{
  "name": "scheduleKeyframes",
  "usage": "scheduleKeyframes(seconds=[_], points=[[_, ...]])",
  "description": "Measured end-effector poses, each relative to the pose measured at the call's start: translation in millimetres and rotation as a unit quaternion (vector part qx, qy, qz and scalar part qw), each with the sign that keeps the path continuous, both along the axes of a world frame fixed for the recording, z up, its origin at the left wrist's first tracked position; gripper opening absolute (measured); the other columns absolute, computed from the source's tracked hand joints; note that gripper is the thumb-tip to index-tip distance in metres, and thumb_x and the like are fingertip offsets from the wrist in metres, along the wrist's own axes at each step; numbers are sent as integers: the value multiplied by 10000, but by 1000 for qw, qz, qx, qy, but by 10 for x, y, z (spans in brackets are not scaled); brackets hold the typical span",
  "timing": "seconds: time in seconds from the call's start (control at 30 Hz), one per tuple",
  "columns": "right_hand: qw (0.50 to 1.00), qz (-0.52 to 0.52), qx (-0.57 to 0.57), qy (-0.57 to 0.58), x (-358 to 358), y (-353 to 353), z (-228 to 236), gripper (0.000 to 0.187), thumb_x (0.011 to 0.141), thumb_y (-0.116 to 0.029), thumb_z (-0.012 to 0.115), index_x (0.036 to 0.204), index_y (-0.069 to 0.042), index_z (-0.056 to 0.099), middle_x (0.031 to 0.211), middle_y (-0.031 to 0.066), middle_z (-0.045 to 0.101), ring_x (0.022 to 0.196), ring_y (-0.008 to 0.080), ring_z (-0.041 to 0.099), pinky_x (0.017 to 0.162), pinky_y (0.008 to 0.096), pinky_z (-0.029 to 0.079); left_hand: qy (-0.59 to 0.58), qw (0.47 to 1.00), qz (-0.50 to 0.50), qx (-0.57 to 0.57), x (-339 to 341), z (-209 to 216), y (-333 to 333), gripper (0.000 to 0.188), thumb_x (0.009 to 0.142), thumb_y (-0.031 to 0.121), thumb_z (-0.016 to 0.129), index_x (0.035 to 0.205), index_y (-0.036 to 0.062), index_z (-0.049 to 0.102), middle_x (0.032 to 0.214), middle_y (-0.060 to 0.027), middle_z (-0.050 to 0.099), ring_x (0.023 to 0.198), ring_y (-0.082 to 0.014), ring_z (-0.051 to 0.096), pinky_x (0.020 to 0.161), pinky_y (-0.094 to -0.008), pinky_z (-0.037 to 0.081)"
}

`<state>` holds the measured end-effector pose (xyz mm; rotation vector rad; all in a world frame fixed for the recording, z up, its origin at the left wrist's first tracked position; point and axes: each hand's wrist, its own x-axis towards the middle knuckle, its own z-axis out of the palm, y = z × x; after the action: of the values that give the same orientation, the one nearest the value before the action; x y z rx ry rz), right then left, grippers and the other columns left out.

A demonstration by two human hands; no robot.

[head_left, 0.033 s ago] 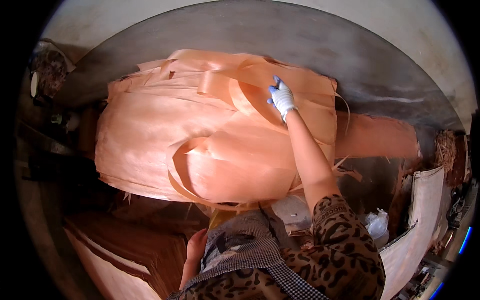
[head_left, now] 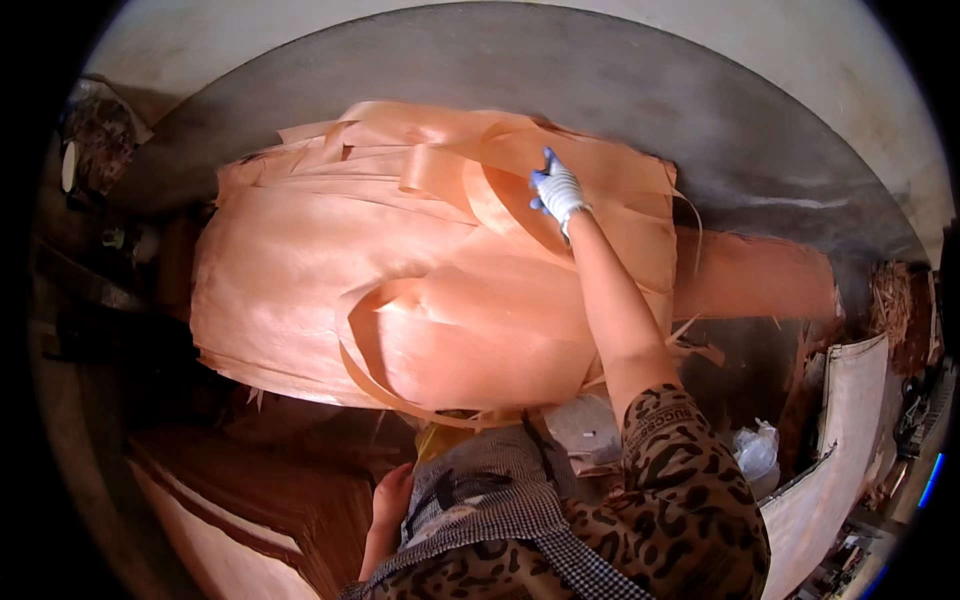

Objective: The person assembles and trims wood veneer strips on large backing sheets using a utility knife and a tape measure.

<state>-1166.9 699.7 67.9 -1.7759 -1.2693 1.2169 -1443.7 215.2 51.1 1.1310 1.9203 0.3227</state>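
Already most thin orange veneer sheets (head_left: pixel 300 270) lie flat in a stack on the grey surface (head_left: pixel 650 90). Far right, the gloved right hand (head_left: pixel 557 190), fingers spread, presses curled strips (head_left: pixel 450 170) that still need flattening; the bare left hand (head_left: pixel 390 495) hangs near, fingers unclear.

A grey table (head_left: pixel 700 120) carries a broad pile of thin orange-pink wood sheets (head_left: pixel 300 270), spread from the centre toward nine o'clock. Curled strips (head_left: pixel 440 165) lie on the pile toward twelve o'clock, and a looped strip (head_left: pixel 365 350) toward six. A single sheet (head_left: pixel 760 275) lies flat on the table at three o'clock.
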Motion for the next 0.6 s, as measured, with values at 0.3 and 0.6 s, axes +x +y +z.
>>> scheduleKeyframes(seconds=[0.3, 0.6], points=[[984, -79, 147, 55, -20, -13, 564, 397, 783, -116, 540, 1177, -134, 491, 1009, -4, 545, 881, 126, 551, 529, 250, 437, -27, 998, 4, 50, -1314, -248, -294, 250, 799, 126, 539, 1024, 28, 588, 956, -151, 611, 867, -272, 600, 750, -321, 467], [959, -69, 264, -76, 351, -3219, 2218, 366, 744, 33, 408, 1073, -10, 563, 918, -8, 575, 766, 63, 501, 689, 199, 414, -128, 970, -157, 131, -1474, -129, 1035, 241, 864, 132, 510, 1051, -12, 555, 972, -137, 610, 941, -189, 578, 805, -284, 442]])
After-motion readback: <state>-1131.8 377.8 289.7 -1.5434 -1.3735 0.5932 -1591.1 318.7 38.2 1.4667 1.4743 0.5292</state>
